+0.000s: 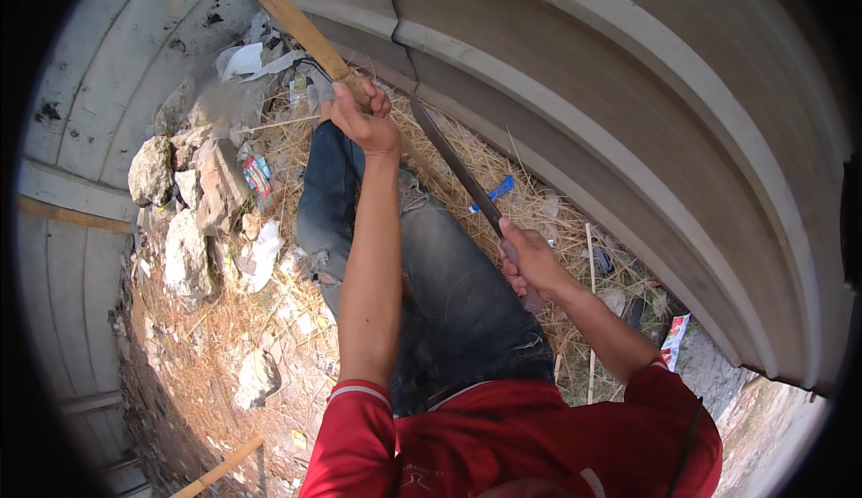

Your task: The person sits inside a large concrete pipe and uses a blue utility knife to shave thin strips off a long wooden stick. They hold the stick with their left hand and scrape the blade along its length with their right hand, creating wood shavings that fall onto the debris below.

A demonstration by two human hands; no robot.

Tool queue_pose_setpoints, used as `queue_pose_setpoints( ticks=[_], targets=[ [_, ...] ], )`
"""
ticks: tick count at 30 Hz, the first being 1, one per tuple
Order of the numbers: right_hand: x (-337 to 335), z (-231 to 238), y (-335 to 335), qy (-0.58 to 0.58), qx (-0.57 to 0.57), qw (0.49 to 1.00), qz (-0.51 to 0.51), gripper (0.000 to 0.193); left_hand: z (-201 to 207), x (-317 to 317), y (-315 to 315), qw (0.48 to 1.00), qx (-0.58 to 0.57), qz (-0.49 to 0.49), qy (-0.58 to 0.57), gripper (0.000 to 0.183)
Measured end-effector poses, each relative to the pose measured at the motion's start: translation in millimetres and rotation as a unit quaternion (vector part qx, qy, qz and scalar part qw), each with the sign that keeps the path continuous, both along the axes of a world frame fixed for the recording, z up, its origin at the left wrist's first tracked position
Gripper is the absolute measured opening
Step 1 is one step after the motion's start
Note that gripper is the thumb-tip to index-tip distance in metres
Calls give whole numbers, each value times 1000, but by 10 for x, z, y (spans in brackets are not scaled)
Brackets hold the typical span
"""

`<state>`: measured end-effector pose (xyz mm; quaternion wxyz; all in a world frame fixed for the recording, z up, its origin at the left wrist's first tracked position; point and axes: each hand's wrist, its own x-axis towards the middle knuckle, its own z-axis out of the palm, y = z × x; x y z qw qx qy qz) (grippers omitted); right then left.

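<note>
My left hand is wrapped round a long bamboo piece that slants from the upper edge down past my palm. Its lower part runs on behind my wrist, partly hidden, above the straw. In my right hand is the brownish handle of a machete. The long dark blade points away and to the left, its tip near the corrugated wall and apart from the bamboo. My legs in dark, worn jeans lie between the two hands, bent at the knee.
A corrugated metal wall curves close along the right, and pale panels stand at left. Rocks and litter lie left of my legs. Straw covers the ground, with a blue plastic piece. Another bamboo stick lies lower left.
</note>
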<state>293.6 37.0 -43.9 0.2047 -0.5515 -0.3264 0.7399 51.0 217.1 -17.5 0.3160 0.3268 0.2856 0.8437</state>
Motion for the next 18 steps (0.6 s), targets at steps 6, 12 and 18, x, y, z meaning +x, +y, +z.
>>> queue_pose_setpoints(
  ticks=[6, 12, 18],
  targets=[
    [-190, 694, 100, 206, 286, 908, -224, 58, -92, -57, 36, 999, -5, -18, 28, 59],
    [-42, -426, -242, -29, 34, 999, -26, 55, -33, 105, 70, 1000, -4, 19, -18, 56],
    [-47, 213, 51, 67, 116, 984, -119, 55, -82, -149, 72, 1000, 4, 22, -2, 56]
  ],
)
